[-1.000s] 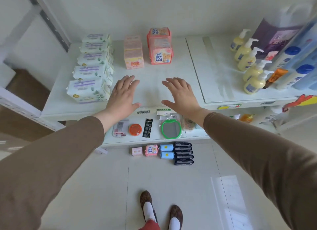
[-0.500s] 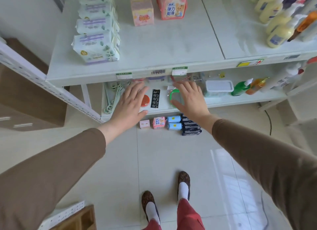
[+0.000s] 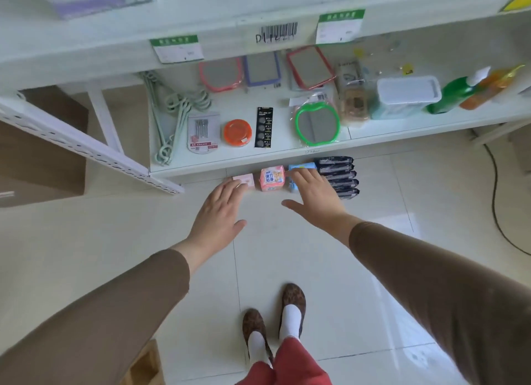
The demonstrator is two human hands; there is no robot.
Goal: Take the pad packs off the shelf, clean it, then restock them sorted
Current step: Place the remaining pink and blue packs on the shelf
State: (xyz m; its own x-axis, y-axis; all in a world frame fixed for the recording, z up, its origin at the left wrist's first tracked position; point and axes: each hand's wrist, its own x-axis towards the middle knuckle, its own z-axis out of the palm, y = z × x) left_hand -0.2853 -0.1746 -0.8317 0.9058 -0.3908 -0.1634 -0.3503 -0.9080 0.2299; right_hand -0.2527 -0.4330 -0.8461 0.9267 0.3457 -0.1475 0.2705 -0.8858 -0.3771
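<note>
Floor tiles (image 3: 287,264) before the low shelf (image 3: 402,131): your pad packs (image 3: 272,178) lined up, restocking pending. Left hand (image 3: 218,215) and right hand (image 3: 313,200) both slack, reaching them, grasping nothing.

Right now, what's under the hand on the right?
Under the right hand a blue pack peeks out past the fingers, on the floor beside the pink pack. The hand covers the rest, so how many blue packs lie there is hidden.
</note>
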